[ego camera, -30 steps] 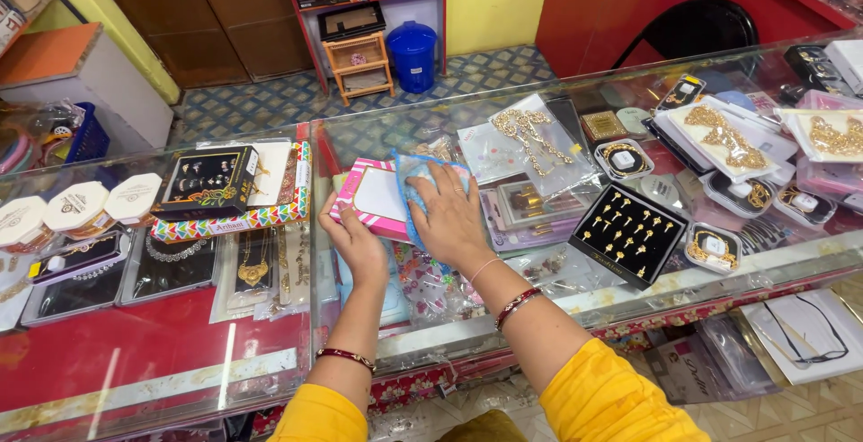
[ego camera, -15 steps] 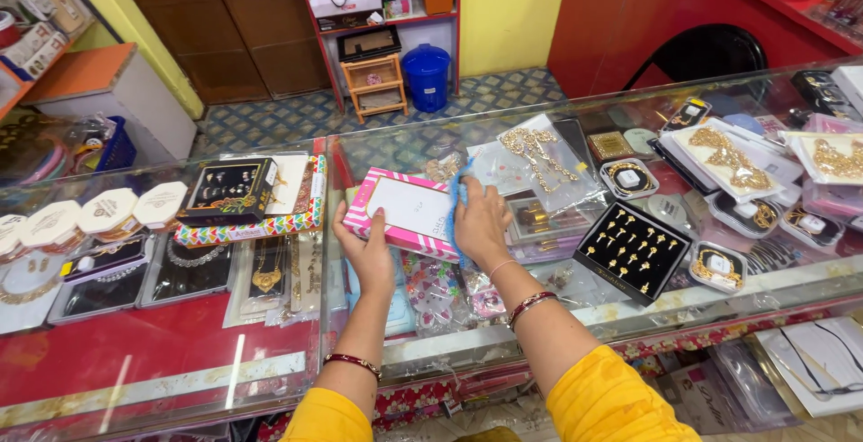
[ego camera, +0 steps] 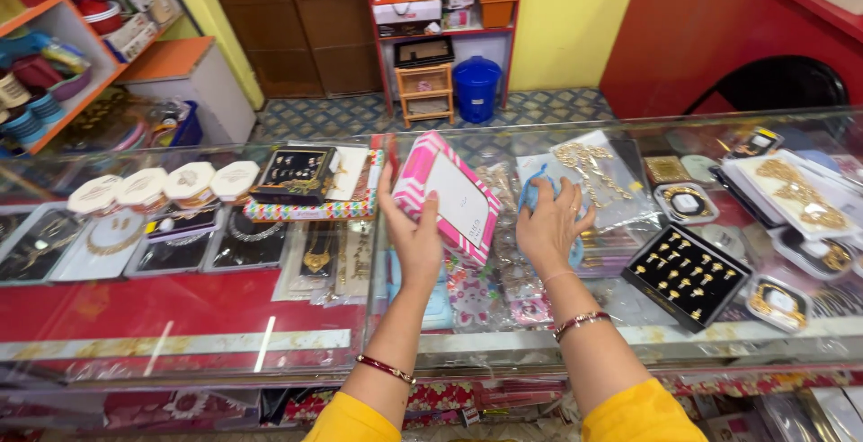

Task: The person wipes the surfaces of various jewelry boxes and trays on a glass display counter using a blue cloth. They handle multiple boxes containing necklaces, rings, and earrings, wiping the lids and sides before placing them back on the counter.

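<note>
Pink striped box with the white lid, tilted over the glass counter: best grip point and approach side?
Grip the pink striped box by its long side walls, thumb on one edge and fingers on the opposite, coming from below and the near side. It stands tilted on edge with the flat white lid facing right, so the narrow striped walls give the firmest purchase. The left hand already holds its lower edge this way.
</note>
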